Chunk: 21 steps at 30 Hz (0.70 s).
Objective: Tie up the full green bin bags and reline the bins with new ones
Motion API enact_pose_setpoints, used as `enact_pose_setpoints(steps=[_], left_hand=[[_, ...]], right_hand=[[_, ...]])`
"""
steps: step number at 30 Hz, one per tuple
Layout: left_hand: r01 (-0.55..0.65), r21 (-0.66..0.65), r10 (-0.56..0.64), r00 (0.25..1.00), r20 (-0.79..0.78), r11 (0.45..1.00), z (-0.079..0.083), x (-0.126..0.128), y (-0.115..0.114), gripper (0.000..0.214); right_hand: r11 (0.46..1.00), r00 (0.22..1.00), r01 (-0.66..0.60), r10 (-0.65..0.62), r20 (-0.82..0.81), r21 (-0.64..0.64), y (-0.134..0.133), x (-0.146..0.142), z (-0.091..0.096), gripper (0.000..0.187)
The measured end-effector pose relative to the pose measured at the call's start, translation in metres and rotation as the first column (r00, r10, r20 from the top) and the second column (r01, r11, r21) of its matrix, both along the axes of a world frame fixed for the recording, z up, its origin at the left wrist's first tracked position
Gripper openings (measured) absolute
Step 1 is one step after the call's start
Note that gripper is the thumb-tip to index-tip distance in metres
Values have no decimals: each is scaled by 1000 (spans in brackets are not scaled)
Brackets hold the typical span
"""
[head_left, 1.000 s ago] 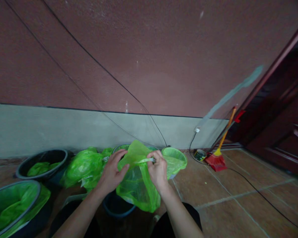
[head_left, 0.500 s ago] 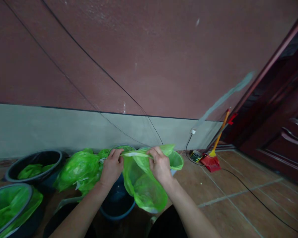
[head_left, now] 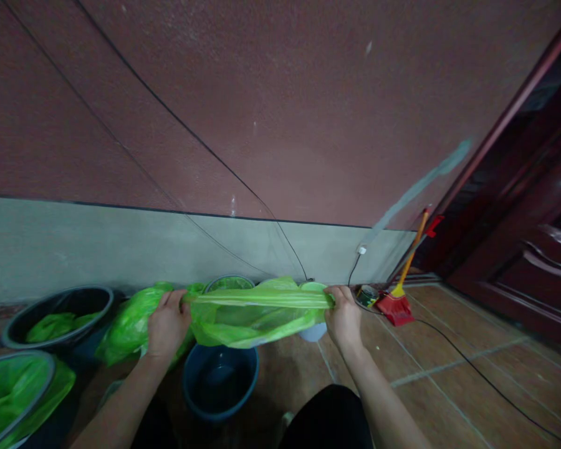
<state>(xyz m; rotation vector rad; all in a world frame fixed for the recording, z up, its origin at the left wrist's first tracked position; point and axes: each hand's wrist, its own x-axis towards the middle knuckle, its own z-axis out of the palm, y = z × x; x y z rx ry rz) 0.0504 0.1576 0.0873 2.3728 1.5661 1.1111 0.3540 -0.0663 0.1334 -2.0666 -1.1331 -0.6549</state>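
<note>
A green plastic bag (head_left: 257, 318) is stretched taut sideways between my two hands. My left hand (head_left: 168, 324) grips one end of its rim, fingers closed. At the other end, my right hand (head_left: 346, 318) is closed on the rim as well. Below the bag stands a blue bucket (head_left: 220, 383), unlined, on the floor between my legs and the wall. Left of it, a filled green bag (head_left: 128, 324) lies partly behind my left hand. Part of a white container (head_left: 314, 332) shows beneath the bag near my right hand.
At the left stand a dark bucket (head_left: 110, 305) with green plastic inside and a bucket lined with green plastic (head_left: 21, 396). Another lined bucket (head_left: 229, 280) is by the wall. To the right are a tin (head_left: 367, 295), a red broom (head_left: 395, 308) and a black cable (head_left: 481, 368) across the tiles.
My hands have moved apart, left hand leftward and right hand rightward, pulling the bag's rim wide. The bag's hanging part has risen, and more of the blue bucket shows.
</note>
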Motion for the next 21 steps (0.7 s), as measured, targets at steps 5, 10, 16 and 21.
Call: enact_pose_setpoints(steps=[5, 10, 16, 21], left_hand=[[-114, -122, 106, 992, -73, 986, 7, -7, 10, 36], [-108, -206, 134, 984, 116, 973, 82, 3, 20, 35], [-203, 442, -88, 828, 553, 873, 141, -13, 5, 33], [123, -84, -104, 973, 205, 989, 3, -19, 7, 17]], right_hand=[[999, 997, -1, -1, -76, -32, 3, 13, 0, 47], [988, 984, -67, 88, -154, 141, 6, 9, 63, 51], [659, 991, -90, -15, 132, 747, -18, -17, 82, 43], [970, 860, -30, 149, -488, 243, -18, -45, -59, 32]])
